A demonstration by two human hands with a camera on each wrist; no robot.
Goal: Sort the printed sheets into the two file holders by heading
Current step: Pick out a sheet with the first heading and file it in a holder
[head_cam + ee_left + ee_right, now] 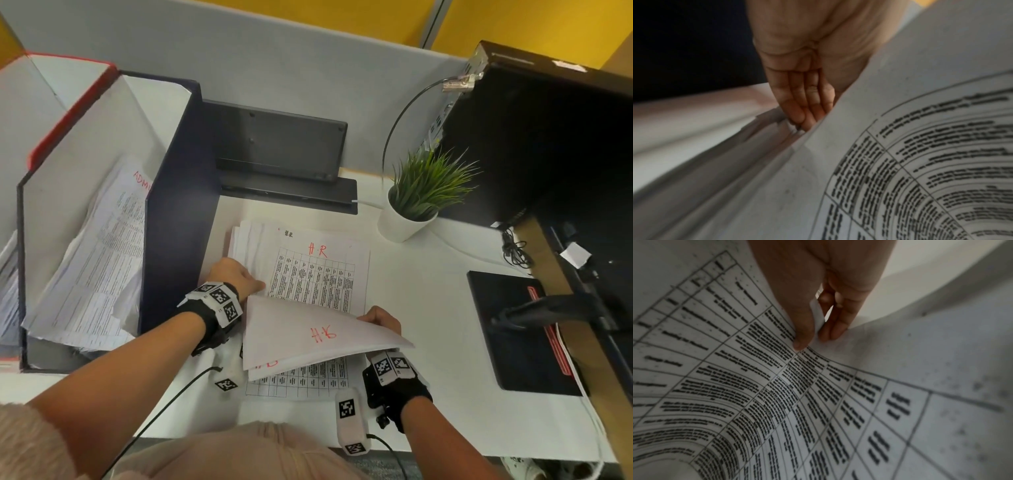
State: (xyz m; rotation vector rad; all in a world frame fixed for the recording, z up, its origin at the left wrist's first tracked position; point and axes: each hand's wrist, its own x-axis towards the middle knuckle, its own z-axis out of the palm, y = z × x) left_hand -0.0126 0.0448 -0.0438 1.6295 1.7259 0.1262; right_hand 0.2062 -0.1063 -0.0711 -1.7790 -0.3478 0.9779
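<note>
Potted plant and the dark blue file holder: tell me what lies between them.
Head view: between the potted plant and the dark blue file holder lies the sheet stack headed H.R, and behind it a black device.

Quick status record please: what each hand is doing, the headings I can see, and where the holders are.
left hand: fingers flat on H.R stack
right hand: pinches lifted sheet, H.R showing through in reverse
blue holder: left of stack, holds ADMIN sheets
red holder: beside blue, further left
desk: plant behind stack

Two hands (pixel 236 274) (pixel 380 320), two file holders (pixel 178 192) (pixel 68 113), one potted plant (pixel 416 202), one paper stack (pixel 318 270).
</note>
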